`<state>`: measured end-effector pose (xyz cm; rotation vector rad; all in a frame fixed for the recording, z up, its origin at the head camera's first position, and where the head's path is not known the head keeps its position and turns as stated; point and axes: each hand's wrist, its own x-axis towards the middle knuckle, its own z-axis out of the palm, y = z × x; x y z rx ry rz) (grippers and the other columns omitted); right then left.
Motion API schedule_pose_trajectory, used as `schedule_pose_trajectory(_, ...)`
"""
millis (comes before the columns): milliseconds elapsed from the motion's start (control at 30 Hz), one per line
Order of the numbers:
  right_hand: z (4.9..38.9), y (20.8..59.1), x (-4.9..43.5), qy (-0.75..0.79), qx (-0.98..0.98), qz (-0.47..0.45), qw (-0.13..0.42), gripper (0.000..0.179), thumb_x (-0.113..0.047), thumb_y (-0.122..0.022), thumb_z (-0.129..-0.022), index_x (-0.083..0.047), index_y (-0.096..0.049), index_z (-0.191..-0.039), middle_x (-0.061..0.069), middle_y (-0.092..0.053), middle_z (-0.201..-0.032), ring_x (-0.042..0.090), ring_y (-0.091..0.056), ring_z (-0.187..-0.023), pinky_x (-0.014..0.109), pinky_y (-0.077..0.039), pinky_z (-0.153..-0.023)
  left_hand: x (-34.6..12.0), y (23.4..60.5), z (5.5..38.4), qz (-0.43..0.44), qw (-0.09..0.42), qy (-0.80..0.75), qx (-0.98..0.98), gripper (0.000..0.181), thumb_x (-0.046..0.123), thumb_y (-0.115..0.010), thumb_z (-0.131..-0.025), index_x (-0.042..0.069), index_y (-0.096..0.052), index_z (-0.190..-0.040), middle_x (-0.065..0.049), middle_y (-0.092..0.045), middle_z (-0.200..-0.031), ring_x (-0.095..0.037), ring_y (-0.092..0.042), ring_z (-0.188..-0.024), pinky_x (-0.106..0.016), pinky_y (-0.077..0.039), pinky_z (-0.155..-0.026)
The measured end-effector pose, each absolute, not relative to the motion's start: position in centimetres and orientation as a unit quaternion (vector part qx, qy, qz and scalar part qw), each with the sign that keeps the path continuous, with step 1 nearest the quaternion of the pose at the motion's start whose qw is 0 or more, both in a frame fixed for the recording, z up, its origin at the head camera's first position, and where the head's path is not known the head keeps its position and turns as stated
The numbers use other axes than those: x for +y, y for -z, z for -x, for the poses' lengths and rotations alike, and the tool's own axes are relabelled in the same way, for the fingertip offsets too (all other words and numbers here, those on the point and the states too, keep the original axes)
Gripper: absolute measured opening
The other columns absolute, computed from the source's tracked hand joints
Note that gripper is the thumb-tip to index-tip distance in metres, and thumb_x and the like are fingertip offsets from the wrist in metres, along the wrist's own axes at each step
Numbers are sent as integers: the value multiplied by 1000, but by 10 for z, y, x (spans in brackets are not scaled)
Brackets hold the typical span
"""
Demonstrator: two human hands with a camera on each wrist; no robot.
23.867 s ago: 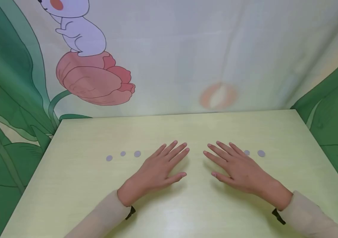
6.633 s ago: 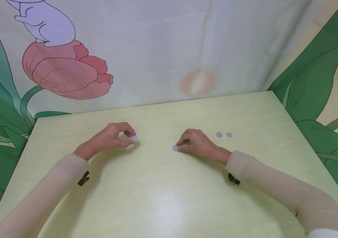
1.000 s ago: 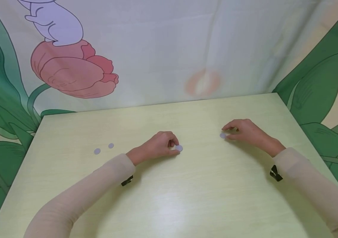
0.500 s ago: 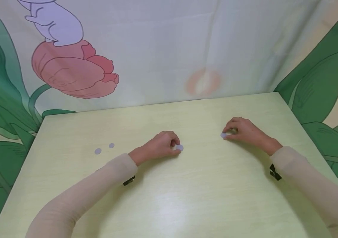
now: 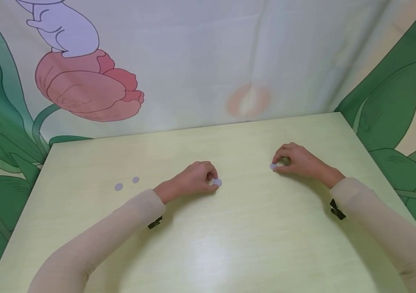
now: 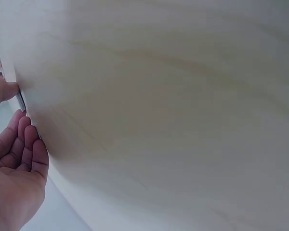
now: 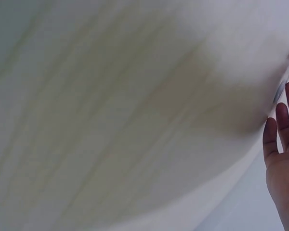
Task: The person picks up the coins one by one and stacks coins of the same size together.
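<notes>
My left hand (image 5: 197,179) is at the middle of the table, its thumb and fingertips pinching the edges of a flat silver-grey coin (image 5: 217,182). In the left wrist view, the coin's thin edge (image 6: 22,100) shows between thumb and fingers close to the tabletop. Farther right, my right hand (image 5: 297,160) pinches a smaller silver-grey coin (image 5: 273,166) between thumb and fingers, low over the table. The right wrist view catches only part of that hand (image 7: 285,149) at its right border. Two more coins lie flat on the left: a larger one (image 5: 119,186) and a smaller one (image 5: 136,179).
The pale wooden table (image 5: 208,244) ends at the back against a light curtain (image 5: 193,73) printed with a white animal, a pink flower and green leaves. A black clip (image 5: 155,222) hangs under the left cuff, another (image 5: 338,210) under the right one.
Over the last second my right fingers have closed in on the smaller coin; my left hand stays almost still on its coin. Earlier, 6.6 s ago, both hands pinched coins farther left.
</notes>
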<state>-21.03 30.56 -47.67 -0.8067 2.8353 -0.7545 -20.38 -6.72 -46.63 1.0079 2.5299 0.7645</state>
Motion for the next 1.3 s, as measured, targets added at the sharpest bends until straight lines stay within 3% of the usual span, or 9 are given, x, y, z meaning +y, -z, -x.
schedule_pose_trajectory(500, 207, 471, 296, 221, 934, 278, 22, 17, -22, -81, -86, -13, -73, -98, 2, -71, -105, 25, -58, -104, 46, -47, -95, -73, 469, 204, -356, 147, -284, 878, 20, 19, -80, -88, 3, -70, -97, -1, -60, -87, -14, -53, -77, -24, -48, -73)
schedule_pose_trajectory(867, 205, 468, 285, 240, 931, 275, 11, 19, -23, -81, -86, -12, -74, -100, 0, -74, -99, 17, -67, -91, 39, -54, -85, -73, 474, 206, -361, 145, -290, 874, 20, 19, -80, -88, 4, -69, -97, 0, -60, -87, -13, -53, -78, -23, -47, -72)
schedule_pose_trajectory(1300, 202, 461, 279, 255, 930, 264, 4, 20, -19, -82, -85, -9, -73, -100, 4, -74, -101, 23, -70, -94, 44, -55, -86, -74, 472, 205, -364, 141, -294, 872, 20, 19, -80, -88, 4, -69, -96, 0, -60, -86, -13, -52, -76, -23, -46, -70)
